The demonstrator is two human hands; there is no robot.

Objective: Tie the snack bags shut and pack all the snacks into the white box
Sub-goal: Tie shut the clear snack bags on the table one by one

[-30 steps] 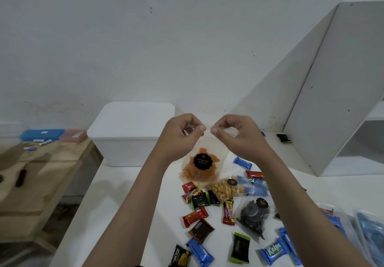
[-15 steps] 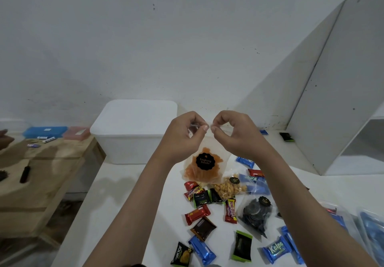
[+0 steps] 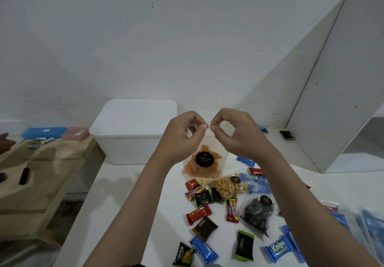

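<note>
A clear bag of orange chips [image 3: 202, 164] with a round black label hangs above the white table [image 3: 128, 194]. My left hand [image 3: 182, 135] pinches its top edge between thumb and forefinger. My right hand [image 3: 234, 133] pinches the same edge right beside it, fingertips almost touching. The white box [image 3: 133, 131], lid on, stands behind and left of my hands. A bag of nuts [image 3: 227, 185] and a bag of dark cookies [image 3: 256, 212] lie on the table below the held bag, among several small wrapped snacks [image 3: 199, 213].
A wooden bench [image 3: 41, 169] at the left carries a blue case [image 3: 43, 132], a pink case [image 3: 75, 133] and small tools; another person's hand [image 3: 5, 143] shows at its left edge. A white shelf unit [image 3: 340, 92] stands at the right. Clear packets of blue snacks [image 3: 369, 231] lie bottom right.
My two hands have drawn closer together on the bag's top edge, and the bag has risen slightly. Another person's hand has come into view at the far left.
</note>
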